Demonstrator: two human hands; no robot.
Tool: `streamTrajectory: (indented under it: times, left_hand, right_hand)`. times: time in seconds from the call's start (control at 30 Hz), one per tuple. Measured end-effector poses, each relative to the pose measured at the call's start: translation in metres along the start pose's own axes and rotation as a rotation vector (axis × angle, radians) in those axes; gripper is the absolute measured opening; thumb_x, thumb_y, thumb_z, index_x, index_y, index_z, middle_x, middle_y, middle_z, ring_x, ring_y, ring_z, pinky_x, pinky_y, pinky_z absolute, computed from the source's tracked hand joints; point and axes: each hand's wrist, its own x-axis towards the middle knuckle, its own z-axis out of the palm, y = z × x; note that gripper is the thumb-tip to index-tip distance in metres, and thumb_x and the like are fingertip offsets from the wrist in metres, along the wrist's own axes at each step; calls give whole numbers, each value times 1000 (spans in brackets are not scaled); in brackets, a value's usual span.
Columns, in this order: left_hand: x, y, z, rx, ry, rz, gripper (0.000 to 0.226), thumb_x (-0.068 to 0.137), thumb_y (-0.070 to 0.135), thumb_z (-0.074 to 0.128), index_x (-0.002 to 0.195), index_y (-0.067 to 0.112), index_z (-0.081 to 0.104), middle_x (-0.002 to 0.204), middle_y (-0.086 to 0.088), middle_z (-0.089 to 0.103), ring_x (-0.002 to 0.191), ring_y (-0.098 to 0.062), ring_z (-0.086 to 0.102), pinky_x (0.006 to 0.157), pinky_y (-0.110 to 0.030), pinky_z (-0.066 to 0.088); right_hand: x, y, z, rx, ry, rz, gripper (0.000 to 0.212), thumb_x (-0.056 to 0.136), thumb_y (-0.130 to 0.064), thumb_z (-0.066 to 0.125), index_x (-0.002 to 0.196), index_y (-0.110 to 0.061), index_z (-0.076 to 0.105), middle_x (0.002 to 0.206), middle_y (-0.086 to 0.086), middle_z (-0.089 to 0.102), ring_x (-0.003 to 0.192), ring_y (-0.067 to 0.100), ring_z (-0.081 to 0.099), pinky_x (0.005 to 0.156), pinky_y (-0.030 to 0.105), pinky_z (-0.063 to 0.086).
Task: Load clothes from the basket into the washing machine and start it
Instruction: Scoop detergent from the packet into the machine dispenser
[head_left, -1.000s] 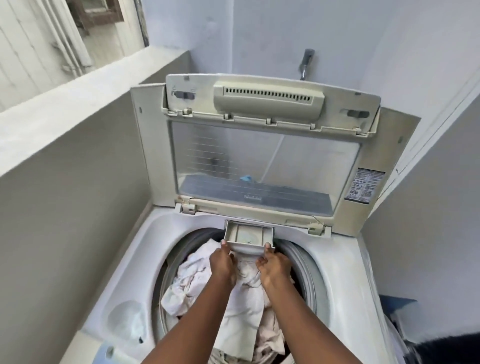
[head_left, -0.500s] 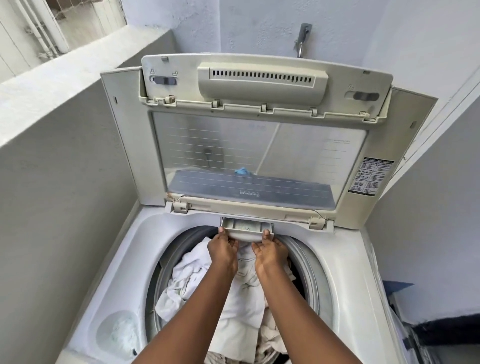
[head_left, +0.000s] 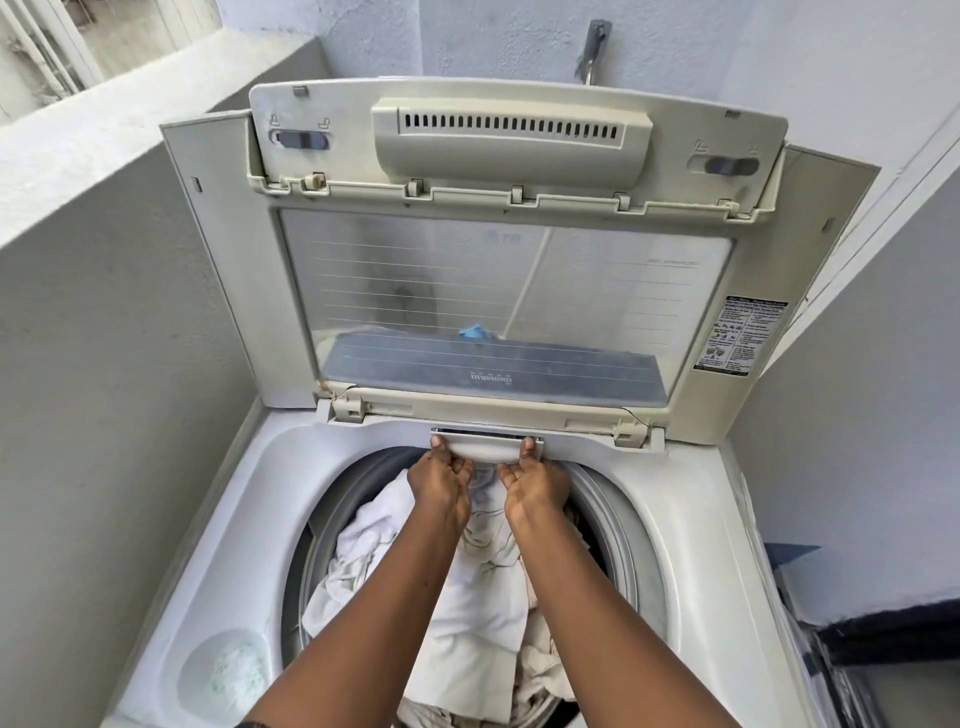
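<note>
Grey-walled alcove, top-loading washing machine (head_left: 691, 519) with lid (head_left: 234, 260) raised: the detergent drawer (head_left: 480, 448) sits at the rear rim of the drum (head_left: 621, 525), long axis left to right, almost flush in its slot and directly ahead of both hands. At its two ends, equally near, the left hand (head_left: 439, 480) and right hand (head_left: 535, 483) grip it, thumbs (head_left: 438, 444) on the front face, other fingers curled beneath; pale clothes (head_left: 467, 597) fill the drum below. Legible: a reversed LG logo (head_left: 503, 237) through the lid glass; the side label (head_left: 740, 335) is too small to read.
</note>
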Motion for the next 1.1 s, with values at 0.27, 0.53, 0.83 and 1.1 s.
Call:
streamTrajectory:
  times: [0.27,0.53,0.83,1.1]
  left_hand:
    - [4,2,7,-5,68,-38,28,99,10,45,72,7,46,64,-2,39,28,2,41,43,-17,50]
    - [9,-1,0,-65,8,-74,24,98,4,45,74,5,50,66,-3,54,46,-7,59,52,-23,55]
    - [14,-15,-4,-198,-61,-148,14,96,10,48,85,10,57,71,-3,67,49,-7,66,49,-19,56]
    - [12,-22,-4,-189,28,-123,10,92,9,56,102,6,59,75,-6,68,60,-17,67,51,-28,58]
  right_hand:
    - [2,2,8,101,44,47,21,90,3,57,74,-10,54,40,-11,61,60,6,60,70,28,48]
    - [9,15,3,352,-56,61,13,88,0,57,93,-12,55,63,-2,71,66,13,68,45,22,56]
    - [16,20,5,351,-41,113,10,88,-10,60,97,-14,57,96,1,60,86,13,58,86,31,50]
    - [18,20,5,336,-5,145,30,85,-11,65,113,-9,54,97,4,61,87,16,60,67,29,57]
